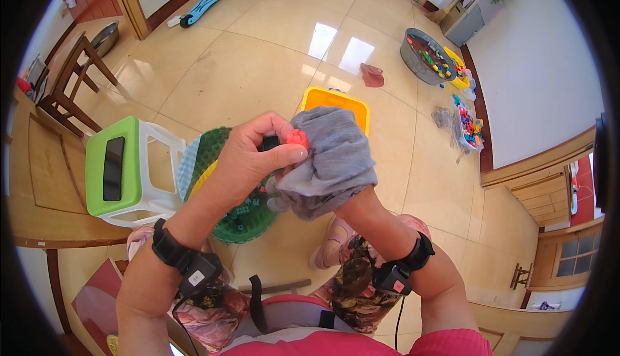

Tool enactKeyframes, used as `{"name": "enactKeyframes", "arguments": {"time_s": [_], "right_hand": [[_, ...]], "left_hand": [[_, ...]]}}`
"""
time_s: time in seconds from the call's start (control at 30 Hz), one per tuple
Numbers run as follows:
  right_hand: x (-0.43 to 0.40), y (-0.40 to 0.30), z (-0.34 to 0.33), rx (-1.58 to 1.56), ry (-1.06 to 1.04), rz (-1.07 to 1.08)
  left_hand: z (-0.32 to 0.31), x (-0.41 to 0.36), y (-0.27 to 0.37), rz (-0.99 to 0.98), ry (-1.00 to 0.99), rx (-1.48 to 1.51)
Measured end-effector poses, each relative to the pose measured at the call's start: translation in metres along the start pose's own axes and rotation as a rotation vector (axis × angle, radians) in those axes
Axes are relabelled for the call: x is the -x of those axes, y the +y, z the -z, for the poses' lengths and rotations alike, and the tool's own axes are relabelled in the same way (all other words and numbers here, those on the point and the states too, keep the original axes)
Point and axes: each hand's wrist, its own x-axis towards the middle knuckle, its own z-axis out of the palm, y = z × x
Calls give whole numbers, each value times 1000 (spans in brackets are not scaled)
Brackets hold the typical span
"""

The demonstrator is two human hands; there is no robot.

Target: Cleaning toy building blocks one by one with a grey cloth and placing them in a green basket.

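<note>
A small red-orange plastic toy piece (297, 139) is pinched between the thumb and fingers of my left hand (256, 145). Against its right side lies a crumpled grey cloth (329, 152), which wraps my right hand (356, 204); little more than the wrist shows, and most of the fingers are hidden. Below my left hand stands a green woven plastic basket (218, 138) with teal toy bricks (244, 208) in it, partly covered by my arm. Behind the cloth, a yellow plastic bin (334, 95) sits on the floor.
To the left is a green-and-white plastic stool (145, 162) with a dark phone (114, 168) on it. A metal tub (411, 60) of colourful bricks and a white basket (465, 130) of toys stand by the right wall. A reddish cloth (372, 75) lies on the tiles.
</note>
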Motion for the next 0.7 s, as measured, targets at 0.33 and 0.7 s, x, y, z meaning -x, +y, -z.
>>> {"name": "enactKeyframes", "arguments": {"time_s": [0.33,0.7], "right_hand": [[31,-49,-19,158,-305,331],[44,-56,-32,-343,-379,624]], "left_hand": [[28,-28,-27,441,180,15],[4,-37,-68,659,55,-80]]}}
